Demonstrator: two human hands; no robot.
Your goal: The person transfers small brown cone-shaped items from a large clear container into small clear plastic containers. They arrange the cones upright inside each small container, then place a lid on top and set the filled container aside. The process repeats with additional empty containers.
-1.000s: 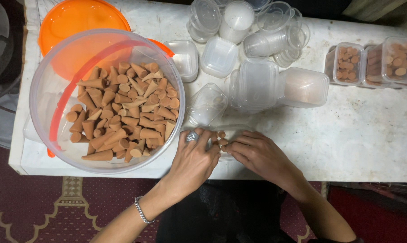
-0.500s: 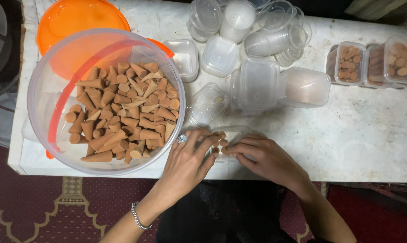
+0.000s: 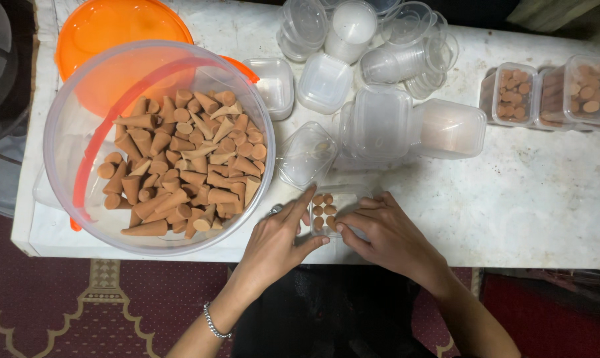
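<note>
**Both hands around a small box of cones**

My left hand [image 3: 276,245] and right hand [image 3: 386,235] flank a small clear plastic box [image 3: 333,211] at the near edge of the white table [image 3: 525,199]. The box holds brown incense cones [image 3: 324,211] standing upright in rows. My left fingers are loosely spread, the forefinger stretched along the box's left side and the thumb at its near corner; I wear a ring and a wrist chain. My right fingers are curled together against the box's right side. To the left stands a big clear tub [image 3: 160,146] heaped with cones, with an orange lid [image 3: 114,26] behind it. Empty clear boxes [image 3: 379,122] crowd the far middle; filled boxes [image 3: 552,93] sit far right.
</note>
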